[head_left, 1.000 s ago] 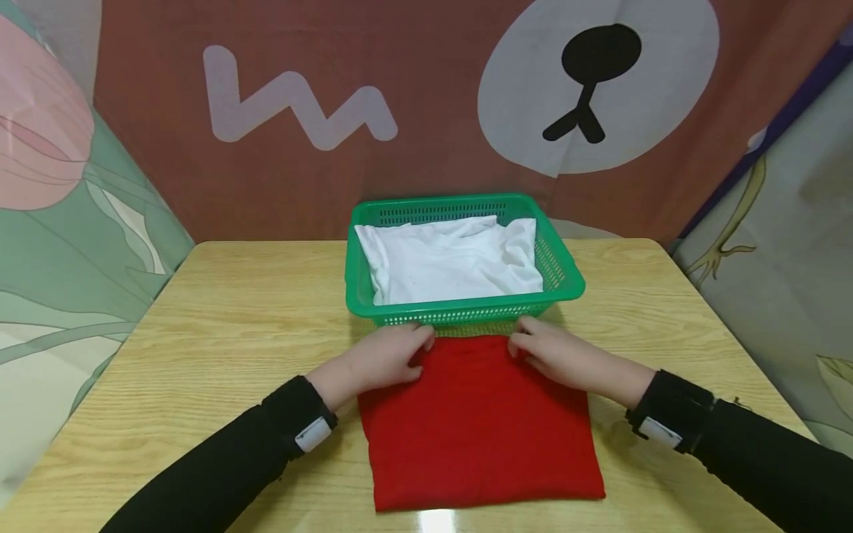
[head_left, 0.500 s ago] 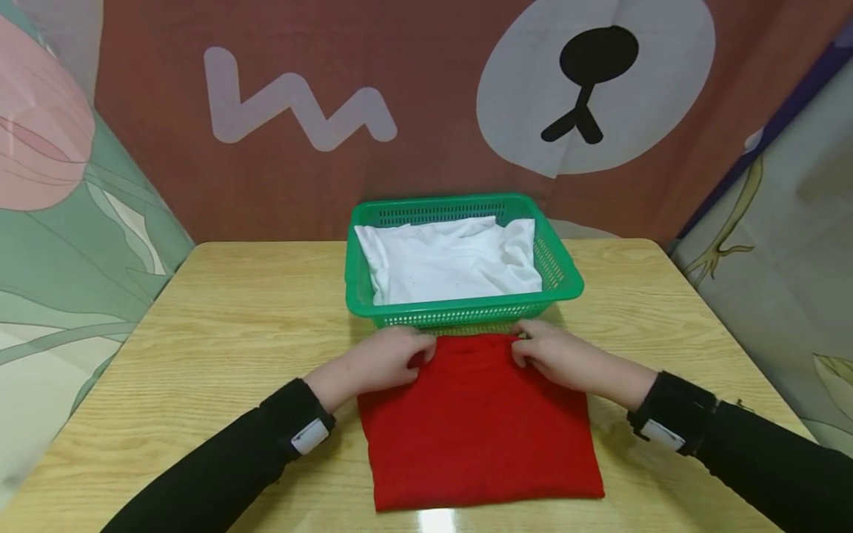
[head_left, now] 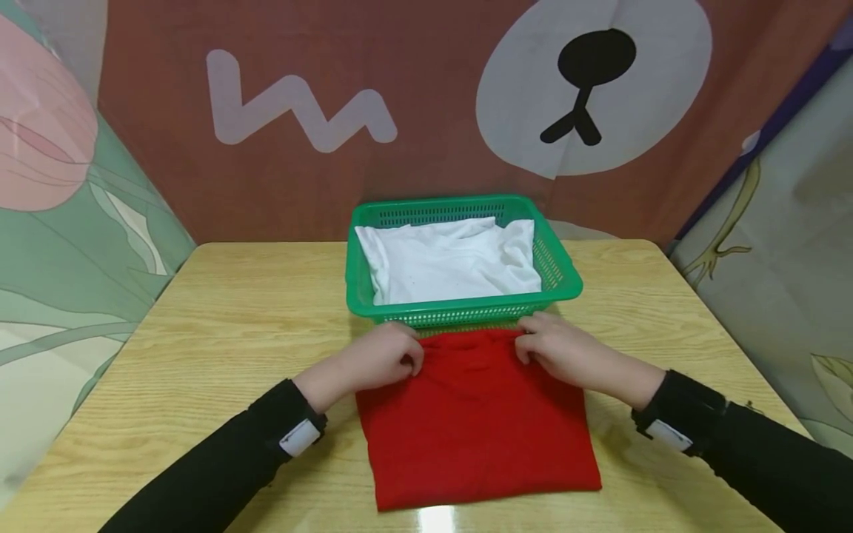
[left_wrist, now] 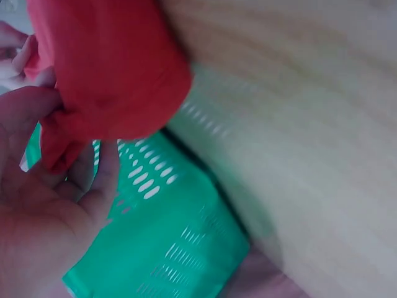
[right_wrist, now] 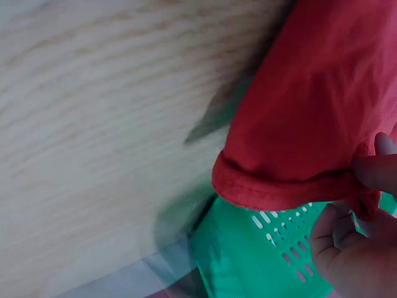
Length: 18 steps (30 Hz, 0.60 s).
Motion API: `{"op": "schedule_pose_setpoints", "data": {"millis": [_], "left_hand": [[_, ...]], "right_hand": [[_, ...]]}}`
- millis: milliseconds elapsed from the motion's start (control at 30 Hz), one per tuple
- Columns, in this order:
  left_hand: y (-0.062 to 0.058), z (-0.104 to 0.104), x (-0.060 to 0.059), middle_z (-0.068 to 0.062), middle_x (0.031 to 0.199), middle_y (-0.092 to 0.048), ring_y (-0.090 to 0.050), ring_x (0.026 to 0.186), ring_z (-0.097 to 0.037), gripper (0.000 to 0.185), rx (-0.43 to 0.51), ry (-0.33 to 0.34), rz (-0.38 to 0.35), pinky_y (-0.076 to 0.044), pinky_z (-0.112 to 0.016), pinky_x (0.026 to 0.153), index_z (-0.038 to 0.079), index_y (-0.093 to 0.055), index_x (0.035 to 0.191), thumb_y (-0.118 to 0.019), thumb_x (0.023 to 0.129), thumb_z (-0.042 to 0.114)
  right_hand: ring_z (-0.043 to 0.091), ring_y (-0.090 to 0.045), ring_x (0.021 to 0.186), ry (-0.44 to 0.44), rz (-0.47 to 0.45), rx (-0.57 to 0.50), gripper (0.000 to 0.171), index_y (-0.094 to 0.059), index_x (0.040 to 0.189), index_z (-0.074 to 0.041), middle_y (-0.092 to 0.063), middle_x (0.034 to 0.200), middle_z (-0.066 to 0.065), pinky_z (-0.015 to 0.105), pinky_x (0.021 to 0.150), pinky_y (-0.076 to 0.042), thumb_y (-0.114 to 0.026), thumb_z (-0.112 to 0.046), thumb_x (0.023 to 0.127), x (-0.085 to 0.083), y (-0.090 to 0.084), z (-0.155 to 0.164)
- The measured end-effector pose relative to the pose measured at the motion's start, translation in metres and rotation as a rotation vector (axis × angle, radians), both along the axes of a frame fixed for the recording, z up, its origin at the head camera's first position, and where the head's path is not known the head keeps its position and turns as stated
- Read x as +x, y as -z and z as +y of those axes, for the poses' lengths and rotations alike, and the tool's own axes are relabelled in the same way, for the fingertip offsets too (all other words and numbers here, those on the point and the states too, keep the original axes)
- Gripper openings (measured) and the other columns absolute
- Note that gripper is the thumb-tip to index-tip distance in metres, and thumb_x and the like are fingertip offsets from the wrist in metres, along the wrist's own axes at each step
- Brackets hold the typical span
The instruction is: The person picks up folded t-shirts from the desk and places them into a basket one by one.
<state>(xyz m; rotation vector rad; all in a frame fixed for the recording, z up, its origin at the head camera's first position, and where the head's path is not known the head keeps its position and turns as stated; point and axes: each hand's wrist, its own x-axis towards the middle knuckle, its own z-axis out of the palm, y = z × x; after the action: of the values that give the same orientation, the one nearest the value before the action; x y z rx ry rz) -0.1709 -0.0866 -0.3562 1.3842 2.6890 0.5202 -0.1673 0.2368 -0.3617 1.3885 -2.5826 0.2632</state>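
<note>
1. Left hand [head_left: 383, 357] pinches the far left corner of the folded red cloth [head_left: 476, 422]; the left wrist view shows the fabric bunched between thumb and fingers [left_wrist: 93, 186].
2. Right hand [head_left: 560, 349] pinches the far right corner of the same cloth; the right wrist view shows the rolled hem held between fingertips [right_wrist: 378, 171].
3. Red cloth lies folded flat on the wooden table [head_left: 220, 326], near edge towards the person, far edge lifted slightly at the two gripped corners.
4. Far edge of the cloth sits just beside the near wall of the green plastic basket [head_left: 360, 285]; whether they touch, cannot tell.
5. Basket stands at table centre, towards the back, and holds a crumpled white garment [head_left: 453, 259].
6. Black sleeves [head_left: 220, 466] cover both forearms, a white tag at each wrist.
7. Printed fabric backdrop [head_left: 333, 148] hangs behind the table.
</note>
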Motion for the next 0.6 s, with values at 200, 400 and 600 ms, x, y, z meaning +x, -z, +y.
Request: {"op": "schedule_pose_setpoints", "data": {"millis": [200, 400, 600], "left_hand": [[-0.013, -0.005, 0.001, 0.009, 0.075, -0.060, -0.055, 0.076, -0.011, 0.023, 0.002, -0.004, -0.013, -0.048, -0.026, 0.072, 0.017, -0.071, 0.073, -0.068, 0.085, -0.002], [-0.020, -0.008, 0.006, 0.008, 0.076, -0.061, -0.055, 0.075, -0.011, 0.022, 0.004, 0.004, 0.004, -0.048, -0.027, 0.071, 0.016, -0.071, 0.073, -0.068, 0.085, -0.002], [-0.030, -0.011, 0.015, 0.009, 0.076, -0.059, -0.054, 0.077, -0.011, 0.020, 0.009, -0.018, 0.064, -0.048, -0.029, 0.073, 0.018, -0.071, 0.074, -0.071, 0.086, 0.002]], "right_hand": [[0.015, -0.049, 0.077, 0.012, 0.020, -0.005, 0.031, -0.061, 0.077, -0.017, -0.054, 0.088, -0.001, 0.031, 0.068, -0.042, -0.080, 0.008, 0.074, 0.001, -0.009, -0.001], [0.016, -0.051, 0.081, 0.012, 0.019, -0.008, 0.029, -0.063, 0.080, -0.016, -0.055, 0.090, -0.001, 0.032, 0.069, -0.047, -0.081, 0.006, 0.074, 0.003, -0.017, -0.001], [0.016, -0.053, 0.081, -0.018, 0.088, -0.053, 0.031, -0.063, 0.080, -0.015, -0.057, 0.091, 0.000, 0.032, 0.069, -0.047, -0.083, 0.007, 0.070, 0.007, -0.025, -0.001]]}}
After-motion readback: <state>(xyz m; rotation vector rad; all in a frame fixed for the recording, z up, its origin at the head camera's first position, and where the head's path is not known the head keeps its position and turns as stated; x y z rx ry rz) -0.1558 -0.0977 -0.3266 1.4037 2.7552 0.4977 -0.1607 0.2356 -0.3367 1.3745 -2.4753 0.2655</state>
